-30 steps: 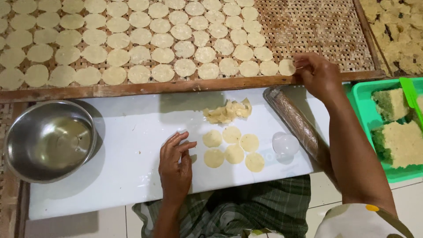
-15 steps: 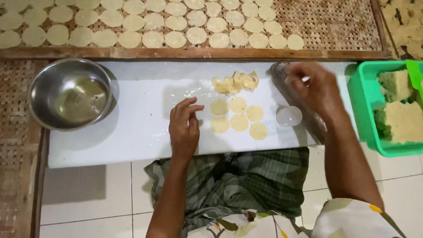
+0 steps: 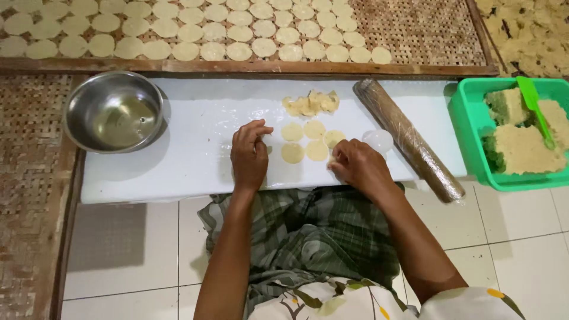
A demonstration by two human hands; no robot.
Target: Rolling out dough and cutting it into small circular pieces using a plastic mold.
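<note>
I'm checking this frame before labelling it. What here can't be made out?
Head view only:
- Right hand: its fingers cover the near-right dough disc, so whether they grip it is unclear.
- Left hand: fingertips curl down on the white board; anything under them is hidden.
- Bowl: glare hides whether it holds liquid.
- Woven tray and green tub: cut off by the frame edges.
- Scrap pile: pieces too small to count.

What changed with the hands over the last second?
The right hand left the far woven tray, where it reached the end of the disc row, and came back to the white board; its fingers now sit at the nearest loose dough disc. The left hand stayed on the board beside the discs. Steel bowl, rolling pin and green tub kept their places.
</note>
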